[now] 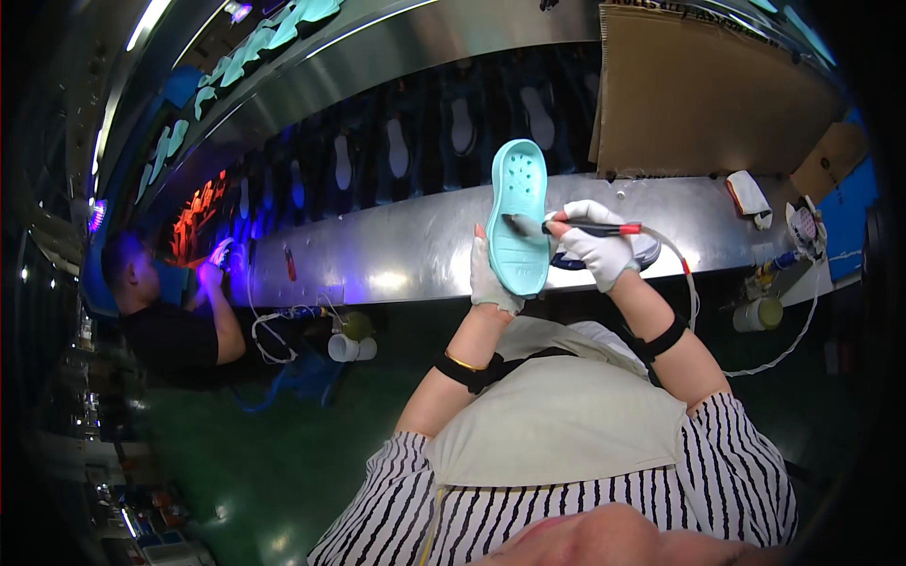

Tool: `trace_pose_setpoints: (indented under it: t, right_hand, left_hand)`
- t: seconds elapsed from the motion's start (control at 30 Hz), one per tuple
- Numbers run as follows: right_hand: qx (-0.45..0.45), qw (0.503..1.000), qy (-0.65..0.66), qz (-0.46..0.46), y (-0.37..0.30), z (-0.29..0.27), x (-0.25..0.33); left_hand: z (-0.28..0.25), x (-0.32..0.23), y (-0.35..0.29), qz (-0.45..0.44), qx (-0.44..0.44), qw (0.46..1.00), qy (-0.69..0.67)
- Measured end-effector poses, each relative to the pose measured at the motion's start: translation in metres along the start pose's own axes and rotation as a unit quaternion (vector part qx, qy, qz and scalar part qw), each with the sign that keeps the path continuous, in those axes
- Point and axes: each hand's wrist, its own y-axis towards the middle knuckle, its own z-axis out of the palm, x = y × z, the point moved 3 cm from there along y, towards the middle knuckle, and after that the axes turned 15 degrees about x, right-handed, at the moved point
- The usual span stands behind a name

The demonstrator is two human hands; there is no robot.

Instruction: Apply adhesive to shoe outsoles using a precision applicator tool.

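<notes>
A mint-green shoe sole (520, 189) stands tilted up before me, its face with a cluster of small holes toward me. Wrapped round its lower left edge is my left hand (492, 278), in a white fingerless glove. My right hand (600, 247), gloved the same way, grips a brush (590, 228) with a dark handle, a red band and a tube trailing from its end. The dark bristles lie over the middle of the sole; whether they press on it I cannot tell. Behind my right hand a white and dark shoe (645, 249) is partly hidden on the metal bench.
A shiny metal bench (396, 250) runs across, with dark racks of shoes (396, 151) behind it. Cardboard (708, 94) stands at the back right, near a white cloth (750, 196). At left a co-worker (170, 307) works under purple light. A tube (696, 302) hangs at my right.
</notes>
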Motion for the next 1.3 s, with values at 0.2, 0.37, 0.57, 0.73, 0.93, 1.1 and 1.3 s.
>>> trace_pose_setpoints:
  t: [0.2,0.37,0.57,0.73,0.93,1.1,1.3]
  right_hand:
    - [0.077,0.995,-0.039,0.052,-0.003,0.009,-0.003]
    - [-0.027,0.997,-0.078,0.001,0.007,0.003,0.009]
    - [0.047,0.998,-0.008,0.043,-0.006,0.023,0.012]
    - [-0.072,0.996,-0.014,-0.055,0.011,0.006,0.011]
    - [-0.062,0.997,0.005,-0.053,0.009,0.003,0.013]
    - [-0.064,0.981,-0.042,-0.179,0.034,-0.016,0.011]
    - [0.138,0.946,-0.222,-0.193,-0.022,0.023,0.010]
  left_hand:
    - [-0.004,-0.004,-0.004,0.022,0.014,0.999,0.029]
    - [0.003,0.001,-0.004,0.047,-0.017,0.996,0.069]
    - [-0.008,-0.004,-0.005,0.063,0.047,0.996,0.049]
    - [0.010,0.004,-0.008,0.046,0.067,0.996,0.035]
    - [0.005,0.002,-0.011,0.042,0.094,0.994,0.027]
    - [0.002,0.003,-0.014,-0.005,0.083,0.991,0.104]
    - [0.015,-0.013,-0.017,0.038,0.149,0.988,0.025]
